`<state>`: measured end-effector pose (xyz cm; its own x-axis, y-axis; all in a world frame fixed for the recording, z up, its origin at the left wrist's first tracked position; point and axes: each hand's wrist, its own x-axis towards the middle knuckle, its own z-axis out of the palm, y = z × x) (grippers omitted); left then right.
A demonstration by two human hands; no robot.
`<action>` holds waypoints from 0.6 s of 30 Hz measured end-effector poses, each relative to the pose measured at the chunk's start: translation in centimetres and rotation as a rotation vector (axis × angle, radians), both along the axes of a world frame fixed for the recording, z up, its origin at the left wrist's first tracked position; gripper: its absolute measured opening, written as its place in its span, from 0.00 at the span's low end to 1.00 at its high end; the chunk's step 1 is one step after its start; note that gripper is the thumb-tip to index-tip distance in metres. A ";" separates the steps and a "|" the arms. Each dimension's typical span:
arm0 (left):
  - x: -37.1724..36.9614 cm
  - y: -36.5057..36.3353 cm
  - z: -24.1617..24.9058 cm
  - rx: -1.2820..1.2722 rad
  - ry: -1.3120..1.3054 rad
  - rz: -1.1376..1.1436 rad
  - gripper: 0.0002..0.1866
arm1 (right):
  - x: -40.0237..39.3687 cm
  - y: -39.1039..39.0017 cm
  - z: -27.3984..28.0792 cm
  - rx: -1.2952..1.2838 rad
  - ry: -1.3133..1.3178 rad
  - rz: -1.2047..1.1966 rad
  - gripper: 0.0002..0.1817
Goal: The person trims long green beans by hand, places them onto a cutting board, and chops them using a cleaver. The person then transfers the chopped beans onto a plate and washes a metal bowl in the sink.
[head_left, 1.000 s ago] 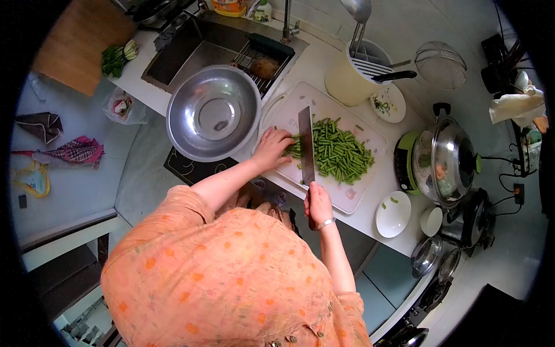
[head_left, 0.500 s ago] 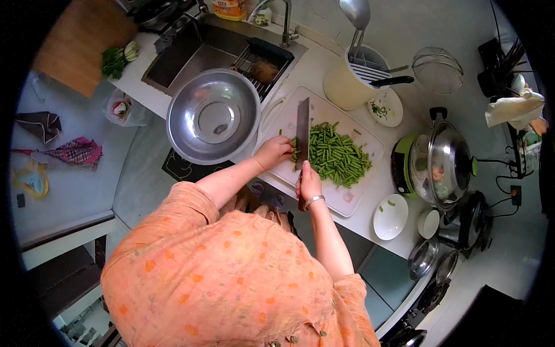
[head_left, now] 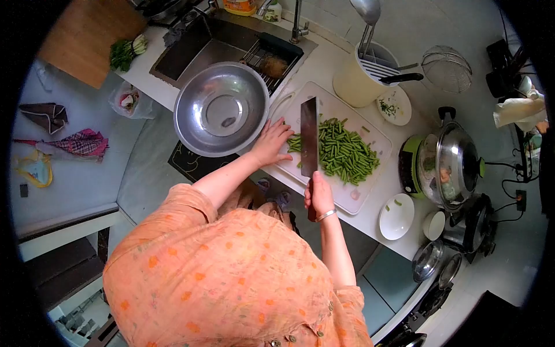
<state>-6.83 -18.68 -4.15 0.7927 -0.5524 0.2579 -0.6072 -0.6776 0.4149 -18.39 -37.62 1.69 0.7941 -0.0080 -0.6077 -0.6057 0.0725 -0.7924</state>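
Observation:
My right hand (head_left: 319,196) is closed round the handle of a cleaver (head_left: 309,136), whose broad blade points away from me over the white cutting board (head_left: 361,199). Right of the blade lies a pile of cut green beans (head_left: 350,151); a few more pieces show on its left. My left hand (head_left: 272,143) has its fingers spread at the board's left side, beside those few pieces and close to the rim of a large steel bowl (head_left: 188,118). Nothing shows in its grasp.
Behind the bowl is a sink (head_left: 191,55) with a dark drain rack (head_left: 283,43). A cream utensil bucket (head_left: 352,84) stands behind the board. To the right are a plate with chopped greens (head_left: 399,115), a white bowl (head_left: 396,220) and a lidded electric pot (head_left: 454,165).
My left hand has opened from its bent grip near the blade and moved left toward the bowl. The cleaver stays in my right hand, its blade now turned to show more of its flat side.

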 end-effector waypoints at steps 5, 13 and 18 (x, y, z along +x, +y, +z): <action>-0.1 -0.1 -0.8 -0.077 0.071 0.027 0.29 | 0.2 0.6 -0.8 -0.125 0.016 0.122 0.27; 0.6 -1.0 -2.0 -0.257 0.105 -0.050 0.14 | 2.1 0.8 0.4 -0.220 0.059 0.174 0.31; 1.3 -1.1 -2.1 -0.232 0.102 -0.098 0.12 | 2.3 1.2 -1.1 -0.232 0.073 0.145 0.34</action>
<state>-5.56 -19.82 -6.29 0.7666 -0.5633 0.3081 -0.6123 -0.4969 0.6149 -16.12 -36.43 0.56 0.7512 -0.0429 -0.6587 -0.6526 -0.1978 -0.7314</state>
